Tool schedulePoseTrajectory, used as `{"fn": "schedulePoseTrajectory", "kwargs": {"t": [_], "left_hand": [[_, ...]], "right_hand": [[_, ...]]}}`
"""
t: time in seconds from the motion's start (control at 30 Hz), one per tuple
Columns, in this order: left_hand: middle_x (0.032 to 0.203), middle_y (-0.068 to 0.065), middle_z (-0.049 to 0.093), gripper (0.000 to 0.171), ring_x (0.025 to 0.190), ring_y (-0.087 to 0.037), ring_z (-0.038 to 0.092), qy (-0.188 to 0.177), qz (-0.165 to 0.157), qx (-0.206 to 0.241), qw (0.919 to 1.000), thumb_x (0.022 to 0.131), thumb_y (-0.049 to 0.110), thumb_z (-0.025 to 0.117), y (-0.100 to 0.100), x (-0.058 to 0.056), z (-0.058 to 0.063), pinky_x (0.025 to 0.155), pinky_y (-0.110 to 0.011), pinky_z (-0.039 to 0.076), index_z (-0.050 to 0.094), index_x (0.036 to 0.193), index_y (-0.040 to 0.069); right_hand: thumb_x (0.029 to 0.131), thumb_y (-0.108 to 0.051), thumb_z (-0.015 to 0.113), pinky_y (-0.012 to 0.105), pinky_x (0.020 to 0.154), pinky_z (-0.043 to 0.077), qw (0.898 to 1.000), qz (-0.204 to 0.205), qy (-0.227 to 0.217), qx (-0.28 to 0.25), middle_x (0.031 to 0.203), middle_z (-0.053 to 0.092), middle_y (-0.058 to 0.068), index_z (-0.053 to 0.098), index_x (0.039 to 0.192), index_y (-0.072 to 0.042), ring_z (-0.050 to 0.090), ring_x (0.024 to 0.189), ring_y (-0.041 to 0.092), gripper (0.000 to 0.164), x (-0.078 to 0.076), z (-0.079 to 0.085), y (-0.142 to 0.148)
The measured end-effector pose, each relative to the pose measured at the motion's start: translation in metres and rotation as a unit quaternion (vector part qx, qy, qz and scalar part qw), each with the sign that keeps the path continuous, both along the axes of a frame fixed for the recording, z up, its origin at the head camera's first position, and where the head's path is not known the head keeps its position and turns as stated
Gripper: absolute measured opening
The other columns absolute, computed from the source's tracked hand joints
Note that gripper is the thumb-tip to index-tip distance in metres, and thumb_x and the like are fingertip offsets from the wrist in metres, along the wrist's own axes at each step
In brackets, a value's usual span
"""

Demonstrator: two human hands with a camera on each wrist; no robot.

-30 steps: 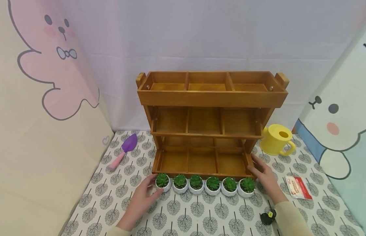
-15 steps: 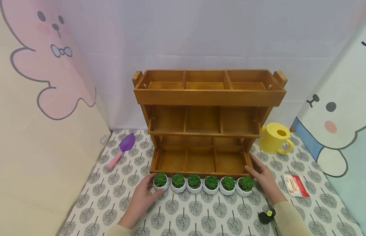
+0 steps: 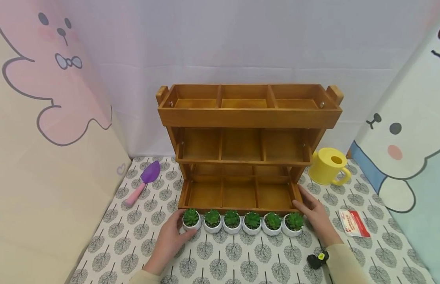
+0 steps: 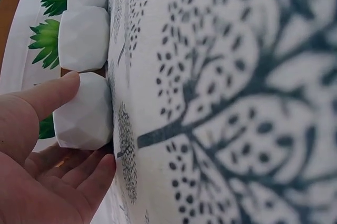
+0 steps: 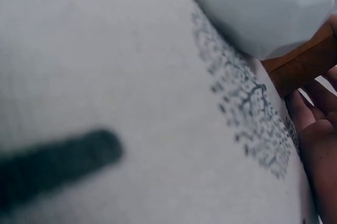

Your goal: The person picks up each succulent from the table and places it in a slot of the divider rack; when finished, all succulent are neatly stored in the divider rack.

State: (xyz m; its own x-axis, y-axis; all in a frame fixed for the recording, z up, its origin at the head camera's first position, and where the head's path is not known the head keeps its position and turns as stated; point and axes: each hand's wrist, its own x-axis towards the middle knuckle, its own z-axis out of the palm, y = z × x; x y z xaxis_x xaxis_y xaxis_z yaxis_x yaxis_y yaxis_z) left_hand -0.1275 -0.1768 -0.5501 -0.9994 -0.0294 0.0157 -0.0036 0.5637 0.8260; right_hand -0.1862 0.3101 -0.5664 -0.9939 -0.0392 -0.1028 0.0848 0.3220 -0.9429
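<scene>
Small white pots with green succulents stand in a row along the front of a three-tier wooden plant stand [image 3: 250, 118]. My left hand [image 3: 170, 238] is at the row's left end, holding the last potted succulent [image 3: 191, 219]; in the left wrist view the thumb lies across that white pot [image 4: 84, 113], the fingers against its side. On the other end, my right hand [image 3: 317, 221] grips the side of the stand's bottom tray, thumb over the edge and fingers outside. The rightmost potted succulent [image 3: 293, 224] is close beside it. The right wrist view shows only part of this hand.
Right of the stand is a yellow watering can [image 3: 328, 166], with a red-and-white packet [image 3: 354, 223] nearer me. A purple trowel with a pink handle [image 3: 143, 183] lies to the left. By my right sleeve is a small black object [image 3: 316, 260]. Tree-patterned cloth [image 3: 220, 258] covers the table.
The head view has turned a little to the right, so everything slides left in it. Both hands keep their places on the pot and the stand.
</scene>
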Motion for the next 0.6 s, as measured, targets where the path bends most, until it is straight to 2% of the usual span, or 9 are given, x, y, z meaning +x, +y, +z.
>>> {"fn": "schedulePoseTrajectory", "kwargs": {"t": [0.07,0.17,0.23,0.27,0.37,0.47,0.5,0.6], "left_hand": [[0.137,-0.018,0.064,0.069,0.127,-0.037,0.062,0.000,0.002,-0.009,1.0000,0.082,0.017,0.091,0.0003,-0.0003,0.0003,0.107,-0.045,0.049,0.058,0.141,0.004],[0.134,-0.018,0.066,0.068,0.124,-0.036,0.064,0.000,0.001,-0.015,0.9999,0.081,0.016,0.091,0.0007,-0.0007,0.0020,0.104,-0.045,0.051,0.059,0.139,0.004],[0.130,-0.016,0.067,0.066,0.120,-0.034,0.066,-0.002,0.000,-0.015,0.9999,0.081,0.015,0.091,0.0009,-0.0007,0.0044,0.102,-0.043,0.053,0.060,0.138,0.004],[0.128,-0.015,0.068,0.066,0.118,-0.033,0.066,-0.004,0.000,-0.016,0.9999,0.081,0.015,0.091,0.0011,-0.0008,0.0053,0.101,-0.043,0.054,0.060,0.138,0.004],[0.125,-0.014,0.069,0.064,0.115,-0.031,0.068,-0.010,-0.001,-0.019,0.9998,0.081,0.014,0.091,0.0017,-0.0012,0.0076,0.097,-0.041,0.057,0.061,0.137,0.005],[0.124,-0.015,0.069,0.064,0.114,-0.033,0.068,-0.013,-0.002,-0.018,0.9998,0.081,0.013,0.091,0.0014,-0.0020,0.0077,0.095,-0.041,0.058,0.061,0.136,0.004],[0.124,-0.016,0.069,0.064,0.114,-0.033,0.068,-0.012,-0.003,-0.017,0.9998,0.081,0.013,0.091,0.0012,-0.0022,0.0075,0.094,-0.040,0.058,0.061,0.136,0.003],[0.124,-0.017,0.069,0.064,0.114,-0.034,0.068,-0.012,-0.003,-0.012,0.9998,0.081,0.012,0.091,0.0005,-0.0024,0.0073,0.094,-0.040,0.058,0.061,0.136,0.003]], "right_hand": [[0.104,-0.043,0.065,0.030,0.119,0.031,1.000,-0.003,-0.003,0.001,0.172,0.020,0.006,0.021,0.168,-0.023,0.023,0.155,0.036,0.080,0.0005,-0.0011,-0.0001],[0.104,-0.044,0.064,0.008,0.105,0.034,1.000,-0.005,-0.005,0.000,0.172,0.021,0.005,0.021,0.168,-0.024,0.024,0.155,0.034,0.080,0.0005,-0.0035,-0.0001],[0.104,-0.044,0.065,0.008,0.105,0.033,1.000,-0.008,-0.002,-0.001,0.172,0.021,0.004,0.022,0.168,-0.027,0.025,0.155,0.034,0.079,0.0007,-0.0043,-0.0004],[0.104,-0.044,0.065,0.013,0.110,0.034,1.000,-0.009,0.000,-0.001,0.171,0.022,0.004,0.022,0.168,-0.027,0.026,0.154,0.034,0.079,0.0008,-0.0046,-0.0005],[0.104,-0.042,0.064,0.014,0.110,0.034,1.000,-0.011,0.007,-0.001,0.171,0.023,0.004,0.023,0.167,-0.028,0.028,0.154,0.034,0.077,0.0017,-0.0047,-0.0005],[0.105,-0.041,0.064,0.006,0.102,0.034,1.000,-0.013,0.015,0.001,0.171,0.024,0.005,0.024,0.167,-0.026,0.029,0.153,0.035,0.076,0.0022,-0.0044,-0.0010],[0.105,-0.040,0.064,0.001,0.096,0.032,1.000,-0.013,0.017,0.002,0.171,0.024,0.006,0.024,0.167,-0.025,0.029,0.153,0.035,0.076,0.0024,-0.0042,-0.0013],[0.105,-0.040,0.064,0.001,0.096,0.032,1.000,-0.017,0.024,0.007,0.170,0.026,0.007,0.026,0.167,-0.024,0.029,0.153,0.035,0.075,0.0028,-0.0043,-0.0018]]}}
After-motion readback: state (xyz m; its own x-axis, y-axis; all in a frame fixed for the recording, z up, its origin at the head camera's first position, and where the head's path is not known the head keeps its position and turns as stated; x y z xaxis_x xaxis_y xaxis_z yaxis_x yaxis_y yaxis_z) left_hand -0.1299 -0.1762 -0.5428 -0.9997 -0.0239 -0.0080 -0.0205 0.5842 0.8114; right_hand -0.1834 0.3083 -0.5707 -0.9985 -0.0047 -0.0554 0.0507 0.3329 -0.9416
